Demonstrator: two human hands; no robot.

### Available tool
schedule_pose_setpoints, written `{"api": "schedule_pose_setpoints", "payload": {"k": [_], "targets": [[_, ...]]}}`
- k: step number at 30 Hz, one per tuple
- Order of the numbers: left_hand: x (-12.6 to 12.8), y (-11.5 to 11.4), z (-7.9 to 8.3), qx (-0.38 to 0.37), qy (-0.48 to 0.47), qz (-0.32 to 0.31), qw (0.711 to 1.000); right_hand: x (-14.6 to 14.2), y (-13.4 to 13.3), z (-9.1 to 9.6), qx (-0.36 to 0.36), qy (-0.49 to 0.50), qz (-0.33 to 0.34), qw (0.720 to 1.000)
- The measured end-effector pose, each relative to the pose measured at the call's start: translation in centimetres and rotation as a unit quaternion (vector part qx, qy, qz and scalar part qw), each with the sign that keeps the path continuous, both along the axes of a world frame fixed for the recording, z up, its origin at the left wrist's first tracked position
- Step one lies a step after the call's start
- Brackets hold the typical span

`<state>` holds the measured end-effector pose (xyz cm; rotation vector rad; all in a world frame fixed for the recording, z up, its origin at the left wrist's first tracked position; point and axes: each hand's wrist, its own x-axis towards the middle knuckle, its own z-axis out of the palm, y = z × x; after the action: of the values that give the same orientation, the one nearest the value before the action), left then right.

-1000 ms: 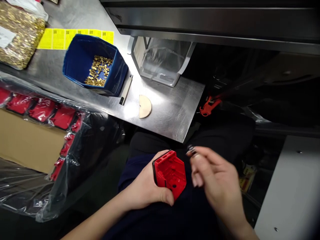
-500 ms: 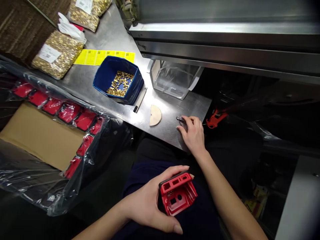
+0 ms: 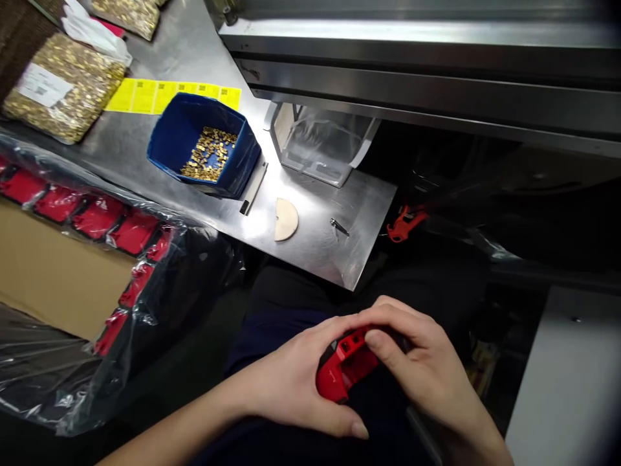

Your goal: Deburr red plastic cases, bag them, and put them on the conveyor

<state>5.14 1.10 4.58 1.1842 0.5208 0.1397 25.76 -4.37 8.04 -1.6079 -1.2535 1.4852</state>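
Observation:
A red plastic housing (image 3: pixel 334 377) with black edging and small square openings is held over my lap. My left hand (image 3: pixel 295 369) wraps round it from the left, thumb along the near side. From the right, my right hand (image 3: pixel 417 353) also grips the housing, its thumb pressed on the rim by the openings; part of the housing is hidden beneath these fingers. A small metal nail clipper (image 3: pixel 339 226) lies on the metal table, apart from both hands. Left of it lies a pale half-round disc (image 3: pixel 286 219).
A blue bin (image 3: pixel 165 139) of small brass parts stands on the metal table (image 3: pixel 310 249), beside a clear tray (image 3: pixel 317 155). Bags of brass parts (image 3: pixel 72 84) and yellow labels (image 3: pixel 145 96) lie farther left. A plastic-lined box (image 3: pixel 63 265) holds several red housings. An orange-handled tool (image 3: pixel 405 223) hangs at right.
My right hand has let go of the nail clipper on the table and come down to the housing. The housing has turned in my left hand. The view has shifted right.

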Motion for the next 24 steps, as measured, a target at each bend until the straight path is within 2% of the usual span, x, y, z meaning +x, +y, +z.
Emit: {"api": "schedule_pose_setpoints", "payload": {"k": [2,5,10,16,24], "targets": [[1.0,0.6,0.4,0.012,-0.017,-0.034,0.999,0.5,1.4,1.2,-0.012,-0.001,0.083,0.996],[1.8,1.2,0.5,0.007,-0.042,-0.063,0.997,1.3,3.1,2.1,0.006,-0.024,0.195,0.981],[1.8,1.3,-1.1,-0.046,-0.046,-0.103,0.993,2.7,4.3,1.7,0.055,-0.057,0.309,0.948],[1.7,1.0,-2.4,-0.106,-0.034,-0.133,0.985,3.2,4.8,0.7,0.052,-0.042,0.325,0.944],[1.6,1.0,-2.6,-0.092,-0.011,-0.136,0.986,2.7,5.2,0.7,0.032,-0.028,0.302,0.952]]}}
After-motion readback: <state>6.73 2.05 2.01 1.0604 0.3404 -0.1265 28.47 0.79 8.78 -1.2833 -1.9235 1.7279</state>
